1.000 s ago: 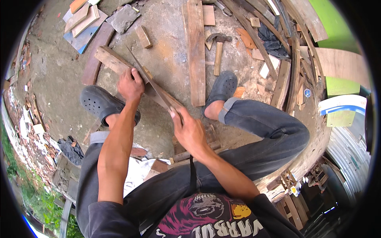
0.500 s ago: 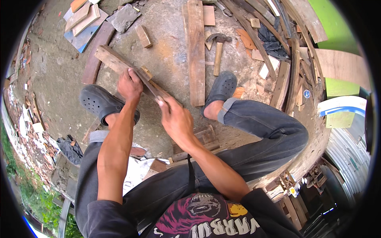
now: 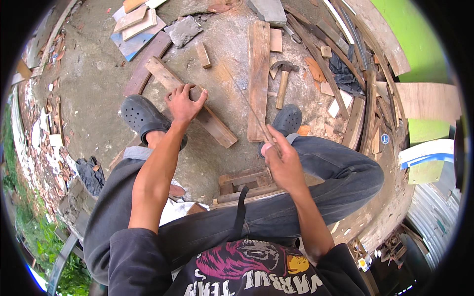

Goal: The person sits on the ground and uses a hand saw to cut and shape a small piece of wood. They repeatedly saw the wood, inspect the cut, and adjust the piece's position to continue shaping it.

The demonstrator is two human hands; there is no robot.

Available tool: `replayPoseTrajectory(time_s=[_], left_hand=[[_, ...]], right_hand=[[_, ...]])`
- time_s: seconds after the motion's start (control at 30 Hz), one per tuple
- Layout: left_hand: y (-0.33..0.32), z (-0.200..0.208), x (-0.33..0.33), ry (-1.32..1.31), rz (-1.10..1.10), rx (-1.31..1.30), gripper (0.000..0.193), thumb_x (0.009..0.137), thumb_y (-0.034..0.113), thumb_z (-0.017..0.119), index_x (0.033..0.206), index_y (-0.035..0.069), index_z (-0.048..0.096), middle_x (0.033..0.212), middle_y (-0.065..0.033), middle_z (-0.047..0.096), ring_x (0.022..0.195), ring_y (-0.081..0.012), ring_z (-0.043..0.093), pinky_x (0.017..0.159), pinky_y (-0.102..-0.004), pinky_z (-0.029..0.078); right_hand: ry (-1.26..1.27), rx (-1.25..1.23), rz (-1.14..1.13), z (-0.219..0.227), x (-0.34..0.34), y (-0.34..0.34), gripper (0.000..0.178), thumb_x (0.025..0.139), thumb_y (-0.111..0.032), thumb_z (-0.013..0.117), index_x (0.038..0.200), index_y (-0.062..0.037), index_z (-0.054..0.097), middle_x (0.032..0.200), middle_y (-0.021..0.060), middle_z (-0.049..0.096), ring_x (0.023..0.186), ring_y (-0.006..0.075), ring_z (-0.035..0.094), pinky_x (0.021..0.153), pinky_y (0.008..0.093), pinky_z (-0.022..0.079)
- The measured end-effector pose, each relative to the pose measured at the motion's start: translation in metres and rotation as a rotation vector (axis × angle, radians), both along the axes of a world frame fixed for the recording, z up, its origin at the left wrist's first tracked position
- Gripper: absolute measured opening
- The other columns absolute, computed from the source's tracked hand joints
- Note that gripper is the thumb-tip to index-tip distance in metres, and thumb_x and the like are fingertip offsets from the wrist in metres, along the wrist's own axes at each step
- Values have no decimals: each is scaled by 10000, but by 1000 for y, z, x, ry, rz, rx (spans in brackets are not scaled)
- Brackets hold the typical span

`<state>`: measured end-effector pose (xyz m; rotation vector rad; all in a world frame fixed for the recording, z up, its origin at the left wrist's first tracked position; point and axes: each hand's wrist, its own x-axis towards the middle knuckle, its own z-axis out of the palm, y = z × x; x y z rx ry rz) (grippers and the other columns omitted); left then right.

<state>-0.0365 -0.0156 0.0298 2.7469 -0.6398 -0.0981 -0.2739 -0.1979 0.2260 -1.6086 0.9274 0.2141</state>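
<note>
My left hand [image 3: 186,104] is closed over the middle of a short wooden plank [image 3: 216,127], which lies slanted between my feet. A small wooden piece [image 3: 197,92] shows beside its fingers on the plank. To the right, apart from the plank, my right hand [image 3: 283,165] grips a long, thin-bladed tool, apparently a handsaw [image 3: 245,98] seen edge-on. Its blade points forward and left, across a longer board [image 3: 258,79] on the ground. Most of the handle is hidden by my fingers.
A hammer [image 3: 284,84] lies right of the long board. A small block [image 3: 202,55], a grey stone [image 3: 183,31] and offcuts [image 3: 139,24] are farther ahead. Long timbers [image 3: 368,113] line the right side. A wooden frame [image 3: 247,182] sits near my legs.
My right hand has drawn back to the right, taking the handsaw away from the plank. My left hand has shifted its hold on the plank, and the plank's near end now shows fully.
</note>
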Motion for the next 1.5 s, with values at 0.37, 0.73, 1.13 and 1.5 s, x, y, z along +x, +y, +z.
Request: replayPoseTrajectory(time_s=[0.37,0.73,1.13,1.5], left_hand=[[-14,23,22,565,375,-132,608,876,637,570,1109,103,745,1212,-189,665,1136,-362,616,1000,-461,460],[3,20,-28,18,-59,117,737,741,388,830,1364,115,546,1281,-122,615,1200,-338,575,978,-442,486],[7,51,16,325,-279,179,831,797,473,780,1467,75,492,1353,-212,587,1202,-379,594,1006,-432,486],[47,52,-4,234,-792,226,828,905,489,674,1539,58,360,1418,-239,516,1269,-417,523,1049,-450,453]], right_hand=[[-147,33,-62,2,-27,23,488,975,-90,570,1443,21,490,841,-4,605,679,49,509,591,226,425],[-122,-126,-41,-26,-2,28,483,941,-253,615,1339,19,581,1008,222,722,772,260,643,809,373,514],[-193,10,-209,-26,12,29,505,918,-253,593,1326,44,571,974,259,722,884,325,732,806,390,546],[-299,-7,-343,-27,4,25,506,916,-240,596,1340,35,577,1088,260,704,997,305,698,904,381,513]])
